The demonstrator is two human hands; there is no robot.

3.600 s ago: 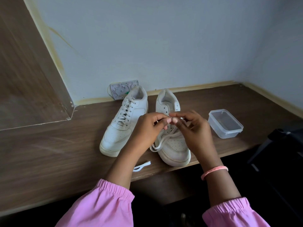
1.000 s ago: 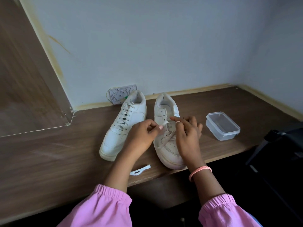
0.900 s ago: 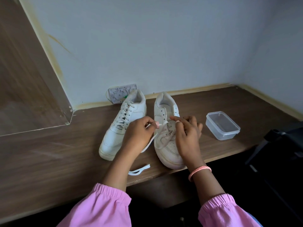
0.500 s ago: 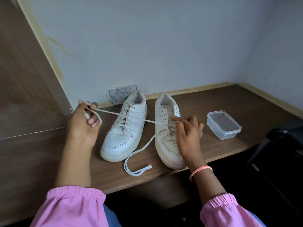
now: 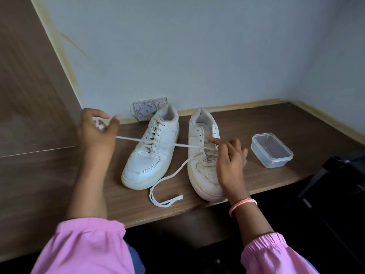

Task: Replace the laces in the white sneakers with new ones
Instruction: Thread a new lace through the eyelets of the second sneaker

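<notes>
Head view: the flat white lace (image 5: pixel 152 141) runs taut from an eyelet of the right-hand white low-top sneaker (image 5: pixel 205 155), across the laced left-hand white sneaker (image 5: pixel 153 147), to my left hand (image 5: pixel 96 131). I have that end wound round my curled fingers (image 5: pixel 102 115) and hold it out to the left, I judge to draw the slack through the eyelet. The lace's other end trails off the shoe's near side and loops on the brown wooden tabletop (image 5: pixel 296 123) just by its front edge. My right hand (image 5: pixel 229 157) rests on the tongue of the right-hand sneaker, forefinger out, the rest bent; it seems to steady the shoe against the pull, though whether it pinches any lace I cannot tell. Both sneakers stand side by side with toes toward me. An empty clear plastic box (image 5: pixel 271 150) sits right of them; a patterned white packet (image 5: pixel 150 110) leans on the wall behind.
</notes>
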